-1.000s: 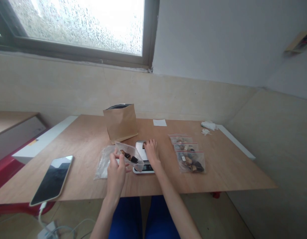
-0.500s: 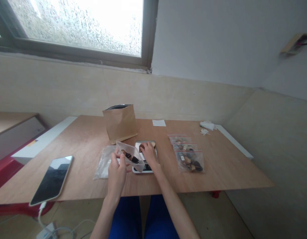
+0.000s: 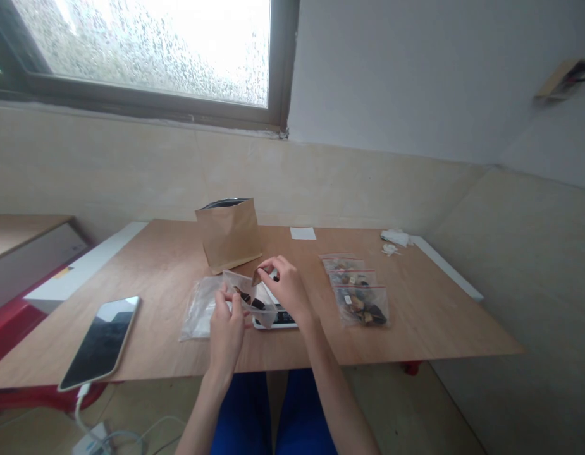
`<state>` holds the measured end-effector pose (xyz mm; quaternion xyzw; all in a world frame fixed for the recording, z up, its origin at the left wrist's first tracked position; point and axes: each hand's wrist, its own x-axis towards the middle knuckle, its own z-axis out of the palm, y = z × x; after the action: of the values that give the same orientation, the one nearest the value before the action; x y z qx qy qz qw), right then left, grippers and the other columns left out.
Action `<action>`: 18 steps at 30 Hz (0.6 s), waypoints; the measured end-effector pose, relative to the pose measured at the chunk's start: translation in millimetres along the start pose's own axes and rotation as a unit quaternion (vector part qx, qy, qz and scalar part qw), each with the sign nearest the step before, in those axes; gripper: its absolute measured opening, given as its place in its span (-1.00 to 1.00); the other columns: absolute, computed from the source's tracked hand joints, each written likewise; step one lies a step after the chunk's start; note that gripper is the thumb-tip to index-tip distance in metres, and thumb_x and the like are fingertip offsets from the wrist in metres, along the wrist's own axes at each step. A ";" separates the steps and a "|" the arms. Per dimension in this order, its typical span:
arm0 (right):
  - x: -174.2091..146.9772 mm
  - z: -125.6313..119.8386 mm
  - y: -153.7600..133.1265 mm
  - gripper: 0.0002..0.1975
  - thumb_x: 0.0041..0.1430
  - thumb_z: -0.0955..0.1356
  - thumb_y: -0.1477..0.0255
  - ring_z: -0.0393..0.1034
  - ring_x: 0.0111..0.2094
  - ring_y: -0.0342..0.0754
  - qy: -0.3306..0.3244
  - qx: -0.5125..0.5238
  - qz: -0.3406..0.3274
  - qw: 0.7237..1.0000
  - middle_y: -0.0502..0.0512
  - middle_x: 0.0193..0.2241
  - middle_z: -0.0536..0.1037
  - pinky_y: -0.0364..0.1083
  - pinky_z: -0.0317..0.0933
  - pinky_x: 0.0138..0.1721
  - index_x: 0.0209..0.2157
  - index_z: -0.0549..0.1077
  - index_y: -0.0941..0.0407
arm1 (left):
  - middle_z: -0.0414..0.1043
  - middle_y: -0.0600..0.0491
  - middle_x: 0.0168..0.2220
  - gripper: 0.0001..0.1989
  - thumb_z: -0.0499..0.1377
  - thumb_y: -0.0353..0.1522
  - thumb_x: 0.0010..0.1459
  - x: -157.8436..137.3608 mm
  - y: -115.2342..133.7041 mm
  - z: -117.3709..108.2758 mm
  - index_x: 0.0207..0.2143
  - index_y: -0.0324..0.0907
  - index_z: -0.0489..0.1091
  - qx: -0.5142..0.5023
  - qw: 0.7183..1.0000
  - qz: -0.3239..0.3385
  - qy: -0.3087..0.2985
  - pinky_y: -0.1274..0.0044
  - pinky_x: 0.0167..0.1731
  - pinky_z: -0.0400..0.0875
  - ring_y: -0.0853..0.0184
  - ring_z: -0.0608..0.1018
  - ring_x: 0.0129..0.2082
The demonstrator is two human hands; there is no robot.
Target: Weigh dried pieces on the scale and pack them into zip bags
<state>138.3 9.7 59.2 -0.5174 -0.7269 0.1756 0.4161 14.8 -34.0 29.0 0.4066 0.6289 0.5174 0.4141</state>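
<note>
My left hand (image 3: 228, 319) grips a clear plastic bag (image 3: 266, 318), its mouth spread open and a few dark brown pieces (image 3: 245, 296) inside. Just above the bag's mouth, my right hand (image 3: 289, 287) pinches a thin brown piece (image 3: 257, 276) that looks like a dried slice. Under both hands lies a white-edged digital scale (image 3: 285, 319), mostly covered by the bag and my right hand; its readout is too small to read. More clear bags (image 3: 195, 319) lie flat beside my left hand.
An open brown paper pouch (image 3: 229, 237) stands behind the scale. Several filled zip bags (image 3: 362, 306) lie to the right. A phone (image 3: 102, 341) on a cable is at the left edge. White paper (image 3: 302, 234) and crumpled scraps (image 3: 395, 238) lie along the back.
My right hand has lifted off the scale plate with a brown piece and moved toward the mouth of the bag. My left hand keeps the bag in nearly the same place.
</note>
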 end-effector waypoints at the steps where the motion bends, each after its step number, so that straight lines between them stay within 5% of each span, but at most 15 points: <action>1: -1.9 -2.1 -2.9 -0.88 0.17 0.28 0.41 0.36 -0.34 -0.16 -0.023 -0.004 -0.001 1.000 0.00 -0.35 0.45 -0.18 0.16 -0.29 -0.31 0.45 0.09 | 0.01 -0.12 0.25 -0.84 0.00 -0.24 0.14 0.4 -0.5 0.4 -0.36 -0.15 0.15 -0.001 1.000 -0.002 -0.002 0.47 -0.65 0.50 0.37 0.55 -0.47; 4: -6.2 -4.0 -5.5 -0.86 0.17 0.28 0.39 0.36 -0.35 -0.16 -0.065 0.002 -0.003 0.998 0.00 -0.35 0.47 -0.18 0.15 -0.32 -0.27 0.45 0.09 | 0.04 -0.15 0.23 -0.85 0.00 -0.25 0.15 1.5 -1.9 0.9 -0.31 -0.15 0.17 -0.006 1.000 -0.006 -0.007 0.47 -0.65 0.49 0.35 0.56 -0.46; 10: -1.6 0.1 -7.4 -0.74 0.24 0.15 0.43 0.34 -0.29 -0.12 -0.038 0.109 0.024 0.993 0.01 -0.39 0.49 -0.14 0.15 -0.23 -0.32 0.44 0.10 | 0.16 -0.18 0.15 -0.84 0.02 -0.24 0.12 -2.5 -0.8 2.5 -0.33 -0.16 0.19 -0.016 1.000 -0.007 -0.006 0.46 -0.66 0.48 0.32 0.56 -0.46; 15: 3.3 7.2 -11.1 -0.67 0.00 0.10 0.67 0.33 -0.35 -0.13 -0.058 0.255 0.090 0.961 -0.03 -0.46 0.45 -0.14 0.19 -0.25 -0.34 0.39 0.11 | 0.39 -0.08 -0.17 -0.77 0.04 -0.18 0.10 -7.8 -2.6 5.5 -0.29 -0.15 0.20 -0.036 0.999 -0.022 -0.032 0.47 -0.64 0.46 0.25 0.56 -0.44; 18: 2.4 12.2 -11.9 -0.62 -0.11 0.12 0.71 0.33 -0.31 -0.12 -0.050 0.260 0.108 0.958 -0.03 -0.44 0.43 -0.12 0.21 -0.21 -0.31 0.36 0.10 | 0.39 -0.05 -0.21 -0.74 0.05 -0.17 0.09 -8.9 -6.1 7.5 -0.26 -0.14 0.21 -0.041 0.998 -0.016 -0.042 0.49 -0.65 0.44 0.24 0.55 -0.44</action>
<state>121.3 9.2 61.1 -0.4574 -0.6160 0.4275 0.4780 24.3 -40.8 23.0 0.4006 0.5959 0.5185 0.4643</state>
